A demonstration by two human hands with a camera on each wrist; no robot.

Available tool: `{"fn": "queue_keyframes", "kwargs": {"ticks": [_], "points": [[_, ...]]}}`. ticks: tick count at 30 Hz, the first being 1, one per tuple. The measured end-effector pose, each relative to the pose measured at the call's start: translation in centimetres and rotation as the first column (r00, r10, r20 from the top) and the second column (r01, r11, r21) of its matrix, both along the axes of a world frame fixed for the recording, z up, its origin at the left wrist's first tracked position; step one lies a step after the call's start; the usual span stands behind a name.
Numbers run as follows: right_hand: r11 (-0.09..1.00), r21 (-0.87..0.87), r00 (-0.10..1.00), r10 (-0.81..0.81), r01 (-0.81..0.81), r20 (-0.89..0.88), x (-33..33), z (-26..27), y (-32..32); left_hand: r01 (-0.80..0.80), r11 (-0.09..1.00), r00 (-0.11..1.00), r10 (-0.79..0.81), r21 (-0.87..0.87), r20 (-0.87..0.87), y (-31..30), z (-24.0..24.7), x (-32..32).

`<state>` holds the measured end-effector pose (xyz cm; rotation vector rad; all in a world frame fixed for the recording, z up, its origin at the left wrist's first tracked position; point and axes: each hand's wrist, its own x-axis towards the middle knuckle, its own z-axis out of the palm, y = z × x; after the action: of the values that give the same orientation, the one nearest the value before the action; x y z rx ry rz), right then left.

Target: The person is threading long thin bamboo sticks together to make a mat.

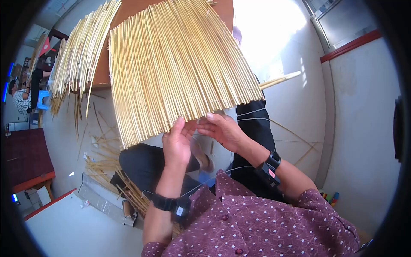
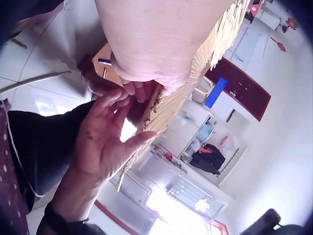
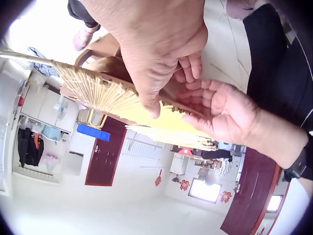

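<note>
A mat of thin straw-coloured sticks (image 1: 171, 64), bound side by side with thread, slopes from a brown table toward the person. At its near edge, the left hand (image 1: 177, 147) has its thumb on top and its fingers beneath. Close beside it, the right hand (image 1: 229, 133) pinches the same edge, thumb uppermost. The fingertips of both hands nearly meet under the mat, partly hidden by it. In the left wrist view the right hand (image 2: 100, 142) has its thumb against the stick ends; the right wrist view shows the left thumb there.
A pile of loose sticks (image 1: 83, 51) overhangs the brown table's edge (image 1: 100, 79) at the left. More sticks (image 1: 137, 195) lie on the floor near the person's legs. Light stick ends (image 1: 280, 80) jut out right of the mat. Another person (image 1: 23, 96) is at far left.
</note>
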<state>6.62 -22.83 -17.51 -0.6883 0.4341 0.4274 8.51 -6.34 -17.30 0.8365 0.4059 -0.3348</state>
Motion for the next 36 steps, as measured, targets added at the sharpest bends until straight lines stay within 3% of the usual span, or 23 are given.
{"fn": "queue_keyframes", "kwargs": {"ticks": [2,4,10,14,19,21,25,26,27,28,30,31,32,34,35,36], "points": [[0.998,0.048,0.999,-0.035,0.035,0.014,-0.5,1.1,0.9,0.012,1.0,1.0,-0.012,-0.017,-0.013,-0.6,0.9,-1.7],[0.984,-0.116,0.987,-0.122,0.135,0.108,-1.7,1.4,1.1,0.014,1.0,1.0,-0.015,-0.014,-0.026,-0.8,1.0,-3.8],[0.981,-0.165,0.994,-0.105,0.1,-0.023,-7.0,1.1,1.9,0.021,1.0,0.99,-0.019,0.013,-0.142,0.1,0.9,-10.1],[0.979,-0.174,0.991,-0.12,0.107,-0.064,-8.5,1.0,2.9,0.092,0.995,0.99,-0.094,-0.025,-0.105,1.3,0.6,-11.6],[0.974,-0.227,1.0,-0.012,0.015,0.012,-8.3,1.1,2.2,0.128,0.989,0.989,-0.133,-0.071,-0.063,0.5,-0.3,-10.3],[0.966,-0.257,1.0,0.025,-0.025,-0.001,-8.4,0.8,1.5,0.156,0.987,0.986,-0.154,0.026,-0.064,0.2,-0.4,-9.8],[0.965,-0.242,0.994,0.108,-0.098,0.027,-10.9,0.4,-1.1,0.159,0.987,0.985,-0.157,0.021,-0.071,0.0,0.0,-9.5],[0.97,-0.214,0.99,0.129,-0.114,0.06,-11.8,0.4,-1.7,0.166,0.986,0.984,-0.168,-0.036,-0.063,0.2,-0.1,-9.7],[0.934,-0.296,0.959,0.25,-0.201,0.137,-12.6,1.2,-2.6,0.172,0.981,0.982,-0.178,-0.093,-0.056,0.4,-0.1,-9.8],[0.936,-0.292,0.96,0.245,-0.198,0.134,-13.2,2.0,-3.2,0.176,0.98,0.982,-0.182,-0.091,-0.06,0.7,0.1,-9.9],[0.789,-0.563,0.879,0.427,-0.247,0.212,-14.2,3.4,-4.4,0.608,0.793,0.792,-0.61,-0.051,-0.036,0.9,1.4,-9.8],[0.664,-0.723,0.841,0.489,-0.188,0.231,-14.6,4.0,-5.0,0.685,0.723,0.729,-0.677,0.09,-0.102,0.8,2.7,-9.8],[0.667,-0.722,0.844,0.484,-0.186,0.229,-15.1,4.2,-5.7,0.689,0.72,0.725,-0.681,0.089,-0.106,0.6,4.0,-9.5],[0.396,-0.918,0.714,0.639,0.014,0.286,-16.1,4.5,-6.8,0.719,0.503,0.583,-0.812,0.479,-0.022,-0.2,6.5,-8.5],[0.222,-0.972,0.646,0.754,-0.081,0.119,-16.2,5.2,-7.4,0.613,0.577,0.674,-0.738,0.539,0.024,-1.4,7.7,-7.8],[0.226,-0.971,0.651,0.749,-0.08,0.121,-16.4,5.4,-7.6,0.564,0.512,0.698,-0.715,0.648,-0.043,-2.5,9.0,-6.7]]}}
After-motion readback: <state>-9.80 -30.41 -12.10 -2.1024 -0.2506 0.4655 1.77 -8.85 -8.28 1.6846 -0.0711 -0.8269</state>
